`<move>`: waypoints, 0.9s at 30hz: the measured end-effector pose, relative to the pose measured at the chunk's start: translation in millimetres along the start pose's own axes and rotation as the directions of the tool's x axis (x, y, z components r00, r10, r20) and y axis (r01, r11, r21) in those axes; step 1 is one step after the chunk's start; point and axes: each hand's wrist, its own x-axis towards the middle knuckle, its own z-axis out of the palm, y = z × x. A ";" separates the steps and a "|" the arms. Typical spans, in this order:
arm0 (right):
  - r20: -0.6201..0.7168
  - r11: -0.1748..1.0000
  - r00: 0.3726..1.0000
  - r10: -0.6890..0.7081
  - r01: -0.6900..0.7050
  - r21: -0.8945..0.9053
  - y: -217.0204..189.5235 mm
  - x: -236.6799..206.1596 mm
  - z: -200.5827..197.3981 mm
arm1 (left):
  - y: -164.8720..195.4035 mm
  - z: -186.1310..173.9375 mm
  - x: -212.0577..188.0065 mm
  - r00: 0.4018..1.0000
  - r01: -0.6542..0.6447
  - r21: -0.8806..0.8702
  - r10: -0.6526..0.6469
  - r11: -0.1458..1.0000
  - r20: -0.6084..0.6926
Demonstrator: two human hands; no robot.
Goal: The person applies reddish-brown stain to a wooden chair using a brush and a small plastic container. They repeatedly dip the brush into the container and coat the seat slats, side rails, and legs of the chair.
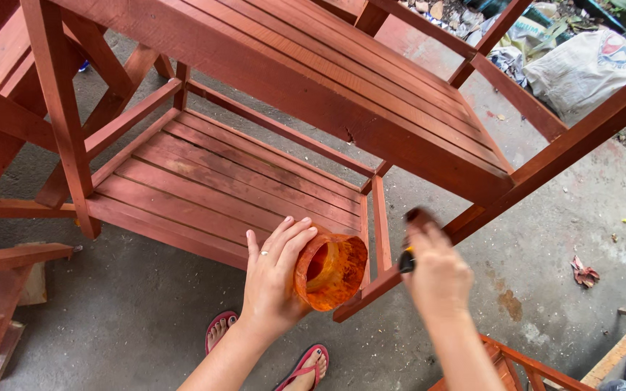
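**Staining the slatted rack: cup in left hand, brush in right**

Left hand [273, 279] is gripping an orange-stained plastic cup [331, 270]; fingers are wrapping over the rim and far side, cup is tilting with its mouth facing toward the right hand; inside is coated in orange-brown residue; cup is sitting just in front of the lower shelf's near right corner, above the concrete floor [146, 318].

Right hand [437, 279] is closing around a brush handle [409, 255]; handle is showing black and yellow, motion-blurred; bristle end is hard to make out, cannot tell whether it is touching the wood; hand is hovering just beside the rack's front right leg rail [400, 279], right of the cup.

Red-brown wooden rack [269, 80] is filling the upper frame; lower slatted shelf [211, 181] is lying left of the cup; top slatted shelf is slanting above both hands.

Feet in red flip-flops [306, 369] are standing on the floor below the left forearm; more red-brown frames are sitting at far left and bottom right; a white sack [581, 69] is lying at top right.
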 end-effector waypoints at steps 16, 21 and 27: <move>0.359 0.972 0.927 -0.107 0.173 -0.158 -50.5 -49.9 99.8 | -20.5 6.7 -8.3 1.000 0.025 -0.005 -0.025 1.000 0.005; 0.165 0.980 0.980 -0.112 0.136 -0.142 -22.8 -53.3 113.3 | -15.4 16.1 -6.7 1.000 0.013 -0.024 -0.013 1.000 0.008; 0.273 1.000 0.962 0.000 -0.002 0.008 -67.1 -71.3 179.6 | -14.2 17.3 -9.4 0.999 -0.007 -0.035 0.009 0.999 0.048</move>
